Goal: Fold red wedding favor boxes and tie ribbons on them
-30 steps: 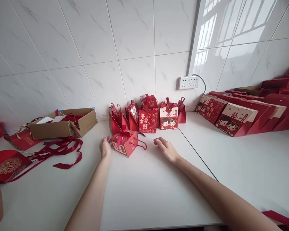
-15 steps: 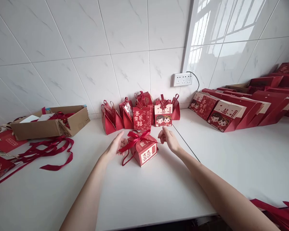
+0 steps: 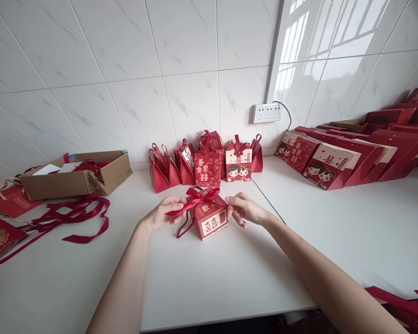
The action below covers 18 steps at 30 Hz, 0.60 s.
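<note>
A small red gift box (image 3: 199, 218) with cream panels and printed characters stands upright on the white table. Across its top lies a red ribbon (image 3: 194, 202) tied in a bow. My left hand (image 3: 163, 212), at the box's left side, pinches one tail of the ribbon between thumb and fingers. On the right, my right hand (image 3: 246, 208) is closed at the box's edge, thumb and forefinger pinching the thin other tail. A twisted red cord handle (image 3: 184, 231) hangs at the box's left side.
Several finished-looking red boxes (image 3: 208, 171) stand along the tiled wall. To the left are a cardboard tray (image 3: 61, 185) and loose red ribbons (image 3: 85, 220). Stacked red boxes (image 3: 348, 162) fill the back right, near a power strip (image 3: 266, 113). More ribbon (image 3: 400, 306) lies lower right.
My right hand has turned and come a little lower, with its fingers nearer the box's right side. My left hand has closed on the ribbon tail. The box stays in place.
</note>
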Tool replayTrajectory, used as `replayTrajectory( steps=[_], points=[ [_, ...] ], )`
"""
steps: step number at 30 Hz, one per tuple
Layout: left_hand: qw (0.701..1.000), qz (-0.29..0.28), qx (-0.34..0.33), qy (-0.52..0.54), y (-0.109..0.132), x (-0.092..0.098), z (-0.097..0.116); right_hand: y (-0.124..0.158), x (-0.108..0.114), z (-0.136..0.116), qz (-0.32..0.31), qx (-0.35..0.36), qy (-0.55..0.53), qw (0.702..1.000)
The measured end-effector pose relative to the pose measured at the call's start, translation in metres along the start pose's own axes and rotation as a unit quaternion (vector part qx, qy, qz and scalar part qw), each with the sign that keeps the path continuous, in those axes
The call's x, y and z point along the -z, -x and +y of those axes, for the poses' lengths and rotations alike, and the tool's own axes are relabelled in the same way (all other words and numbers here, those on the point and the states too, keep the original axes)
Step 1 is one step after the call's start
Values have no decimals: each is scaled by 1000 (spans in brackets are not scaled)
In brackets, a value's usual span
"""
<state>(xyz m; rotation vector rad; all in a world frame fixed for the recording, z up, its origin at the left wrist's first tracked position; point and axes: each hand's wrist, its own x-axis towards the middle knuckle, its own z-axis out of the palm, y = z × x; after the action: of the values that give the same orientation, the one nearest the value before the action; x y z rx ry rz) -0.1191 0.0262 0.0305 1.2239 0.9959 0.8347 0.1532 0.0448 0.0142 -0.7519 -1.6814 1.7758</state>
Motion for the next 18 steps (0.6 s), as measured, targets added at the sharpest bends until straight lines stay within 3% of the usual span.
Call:
replayTrajectory(
  steps=[10,18],
  points=[
    [999,19,5,34,-2,3,-4,3,-3,-4,-26,-9,6,1000],
    [984,123,-31,128,-3,6,-7,0,12,1,61,48,-105,991]
  ],
)
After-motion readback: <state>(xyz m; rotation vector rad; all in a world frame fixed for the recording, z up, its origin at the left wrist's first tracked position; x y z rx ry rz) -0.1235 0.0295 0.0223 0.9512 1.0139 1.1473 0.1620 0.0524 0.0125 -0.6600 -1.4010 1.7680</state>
